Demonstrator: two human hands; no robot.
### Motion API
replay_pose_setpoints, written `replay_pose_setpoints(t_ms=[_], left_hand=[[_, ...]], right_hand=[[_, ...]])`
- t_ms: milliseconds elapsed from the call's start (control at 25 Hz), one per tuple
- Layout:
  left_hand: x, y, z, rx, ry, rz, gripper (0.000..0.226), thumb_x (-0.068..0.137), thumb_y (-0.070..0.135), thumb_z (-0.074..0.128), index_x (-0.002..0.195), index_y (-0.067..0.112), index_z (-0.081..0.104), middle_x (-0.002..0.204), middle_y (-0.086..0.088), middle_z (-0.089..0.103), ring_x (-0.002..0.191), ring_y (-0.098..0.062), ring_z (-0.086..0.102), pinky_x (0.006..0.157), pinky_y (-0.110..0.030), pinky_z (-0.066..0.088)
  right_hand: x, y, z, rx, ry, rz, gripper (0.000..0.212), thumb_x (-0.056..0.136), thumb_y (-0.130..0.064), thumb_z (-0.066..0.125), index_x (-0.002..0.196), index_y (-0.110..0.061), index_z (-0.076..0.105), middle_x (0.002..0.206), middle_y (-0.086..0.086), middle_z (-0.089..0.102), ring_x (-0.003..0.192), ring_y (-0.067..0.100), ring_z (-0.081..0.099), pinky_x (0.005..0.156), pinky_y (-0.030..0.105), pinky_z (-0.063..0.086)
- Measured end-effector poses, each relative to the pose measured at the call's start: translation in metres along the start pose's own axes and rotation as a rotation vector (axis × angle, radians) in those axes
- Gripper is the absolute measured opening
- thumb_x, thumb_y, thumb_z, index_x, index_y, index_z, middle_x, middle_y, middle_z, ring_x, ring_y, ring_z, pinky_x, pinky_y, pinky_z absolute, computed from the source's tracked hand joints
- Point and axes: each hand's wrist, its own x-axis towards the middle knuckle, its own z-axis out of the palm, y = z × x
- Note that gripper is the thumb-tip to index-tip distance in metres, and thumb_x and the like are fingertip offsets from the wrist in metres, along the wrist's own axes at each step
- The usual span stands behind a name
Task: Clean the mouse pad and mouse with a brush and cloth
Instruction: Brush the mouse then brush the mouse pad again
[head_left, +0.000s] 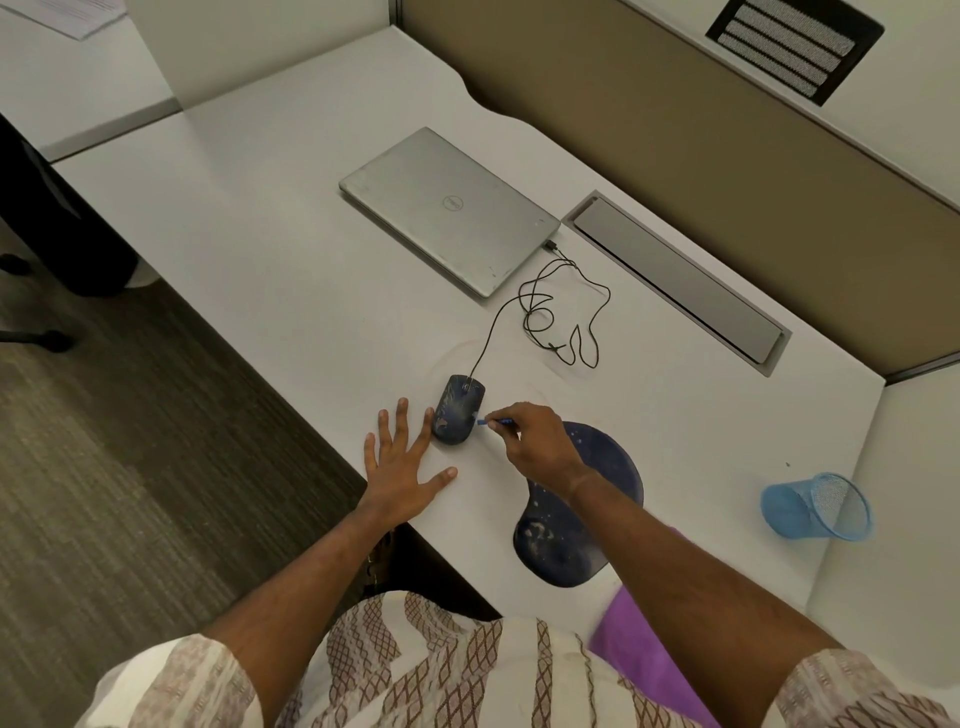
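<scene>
Near the front edge of the tabletop (260, 234), the dusty mouse (460, 410) lies at 10 o'clock from the mouse pad (576, 514). The left hand (402, 462) lies flat, fingers spread, just beside it; the right hand (530, 436) pinches a thin brush (488, 422). Light and hard-shelled, the mouse will probably skid, so brace its sides.

Brush (483, 422) mostly hidden in R hand (535, 441), mouse pad (558, 543) & purple cloth (639, 644) partly behind R forearm (675, 561)

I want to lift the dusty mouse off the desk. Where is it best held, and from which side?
Grip the mouse across its narrow flanks at the rounded near end, probably from above with the left hand, which lies flat beside it. The cable leaves the far end, and the right hand holds the blue brush at its right flank.
</scene>
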Motion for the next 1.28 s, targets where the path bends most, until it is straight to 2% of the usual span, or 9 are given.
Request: replay_pose_setpoints(t_ms=[80,280,600,720,880,1040,1280], left_hand=[[0.000,0.000,-0.001,0.002,0.001,0.002,0.095,0.091,0.072,0.040,0.152,0.038,-0.023,0.153,0.002,-0.046,0.141,-0.027,-0.042,0.119,-0.054,-0.015],[0.000,-0.001,0.001,-0.006,-0.001,0.008,0.095,0.090,0.073,0.041,0.152,0.039,-0.023,0.153,0.003,-0.046,0.140,-0.026,-0.042,0.118,-0.053,-0.017],[0.003,-0.006,0.007,0.001,0.016,0.011,0.096,0.088,0.076,0.039,0.151,0.041,-0.024,0.151,0.007,-0.048,0.139,-0.023,-0.045,0.117,-0.053,-0.018],[0.005,-0.007,0.008,0.000,0.016,0.012,0.096,0.088,0.077,0.038,0.150,0.043,-0.026,0.151,0.007,-0.048,0.139,-0.023,-0.045,0.117,-0.053,-0.017],[0.006,-0.007,0.008,-0.001,0.015,0.011,0.095,0.088,0.077,0.038,0.150,0.042,-0.026,0.151,0.007,-0.048,0.139,-0.023,-0.046,0.118,-0.054,-0.017],[0.005,-0.007,0.008,-0.003,0.013,0.014,0.096,0.088,0.077,0.039,0.150,0.043,-0.026,0.152,0.007,-0.048,0.139,-0.023,-0.045,0.117,-0.053,-0.018],[0.005,-0.007,0.007,-0.002,0.016,0.014,0.096,0.088,0.077,0.038,0.150,0.043,-0.026,0.151,0.007,-0.048,0.138,-0.023,-0.046,0.116,-0.052,-0.019]], right_hand=[[0.002,0.001,-0.004,-0.012,-0.004,0.007,0.021,0.095,-0.025,0.061,0.110,-0.018,0.074,0.102,0.000,0.072,0.084,0.008,0.058,0.081,0.030,0.052],[0.023,-0.012,-0.014,0.052,0.150,-0.027,0.019,0.093,-0.023,0.065,0.109,-0.021,0.075,0.098,-0.001,0.072,0.086,0.010,0.063,0.077,0.022,0.048],[0.028,-0.003,-0.009,-0.006,-0.002,0.054,0.023,0.095,-0.020,0.062,0.113,-0.015,0.074,0.100,0.005,0.072,0.087,0.018,0.062,0.074,0.025,0.045],[0.029,0.001,-0.015,-0.016,-0.015,0.066,0.021,0.095,-0.020,0.062,0.111,-0.013,0.074,0.101,0.005,0.072,0.089,0.017,0.063,0.081,0.030,0.052],[0.029,0.008,-0.016,-0.044,-0.058,0.105,0.022,0.095,-0.018,0.062,0.112,-0.011,0.073,0.107,0.006,0.072,0.095,0.018,0.064,0.086,0.026,0.051],[0.038,-0.004,-0.020,-0.021,0.054,0.034,0.023,0.095,-0.020,0.061,0.114,-0.014,0.073,0.101,0.004,0.071,0.091,0.017,0.063,0.083,0.030,0.052],[0.040,-0.004,-0.016,-0.096,-0.077,0.077,0.024,0.096,-0.016,0.059,0.117,-0.015,0.072,0.102,0.006,0.070,0.090,0.021,0.063,0.079,0.030,0.053]])
